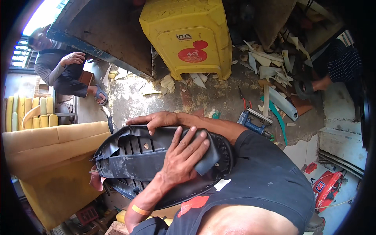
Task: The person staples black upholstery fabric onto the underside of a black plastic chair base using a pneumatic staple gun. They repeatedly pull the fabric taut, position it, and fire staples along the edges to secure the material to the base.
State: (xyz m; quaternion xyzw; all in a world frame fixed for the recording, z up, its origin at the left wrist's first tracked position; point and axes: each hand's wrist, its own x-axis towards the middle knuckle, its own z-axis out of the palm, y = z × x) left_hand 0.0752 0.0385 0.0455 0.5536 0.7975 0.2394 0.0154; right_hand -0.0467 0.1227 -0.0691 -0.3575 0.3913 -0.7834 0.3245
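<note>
A black motorcycle seat (137,164) lies underside up across my lap, its ribbed plastic base and the cover's edge along its rim showing. My left hand (183,154) rests on the base with fingers stretched and apart. Beside those fingers is a smooth grey-blue patch (208,159); I cannot tell if it is a separate piece. Along the far edge, my right hand (156,119) grips the seat, thumb over the rim and other fingers partly hidden. A blue staple gun (252,124) lies on the floor past my right forearm, near red-handled scissors (244,100).
A yellow plastic stool (188,35) stands ahead. Foam scraps (270,62) litter the floor, with a teal strip (280,119) nearer. A person (58,66) sits far left; another's sandaled foot (305,88) shows right. A long tan cushion (58,143) sits at my left.
</note>
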